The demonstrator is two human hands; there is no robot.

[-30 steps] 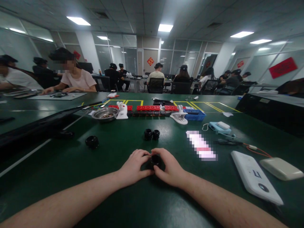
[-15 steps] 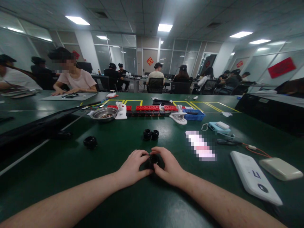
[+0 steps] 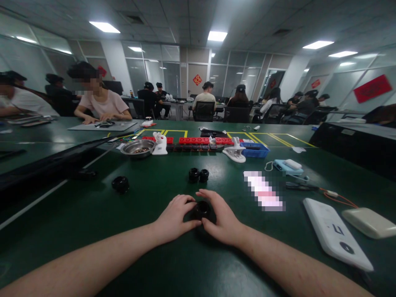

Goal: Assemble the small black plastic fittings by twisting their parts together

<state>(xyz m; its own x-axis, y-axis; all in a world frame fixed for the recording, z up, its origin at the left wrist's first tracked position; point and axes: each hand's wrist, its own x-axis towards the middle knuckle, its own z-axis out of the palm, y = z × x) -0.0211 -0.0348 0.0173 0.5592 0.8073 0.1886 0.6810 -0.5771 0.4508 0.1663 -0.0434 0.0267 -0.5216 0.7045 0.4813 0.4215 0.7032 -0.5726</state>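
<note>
A round black threaded-looking fitting [image 3: 203, 209] with a hole in its top sits on the green table between my hands. My left hand [image 3: 177, 214] curves around its left side, with the index fingertip and thumb against or very near it. Around the right side is my right hand [image 3: 221, 216], its index finger stretched past the far edge and its thumb near the front; the fingers are apart. Two similar black fittings [image 3: 194, 175] stand together beyond my hands. Another black fitting [image 3: 120, 184] lies off to the left.
Farther back are a metal bowl [image 3: 137, 149] of small parts, white clamps [image 3: 234, 152], red strips [image 3: 194, 140] and a blue tray [image 3: 255, 151]. A white device [image 3: 337, 233] and a beige case [image 3: 369, 222] lie right. A black bar runs along the left. A person sits across the table.
My right thumb has moved off the fitting's top toward its front edge, and the right fingers have spread. The fitting's opening shows more fully. The view has shifted slightly.
</note>
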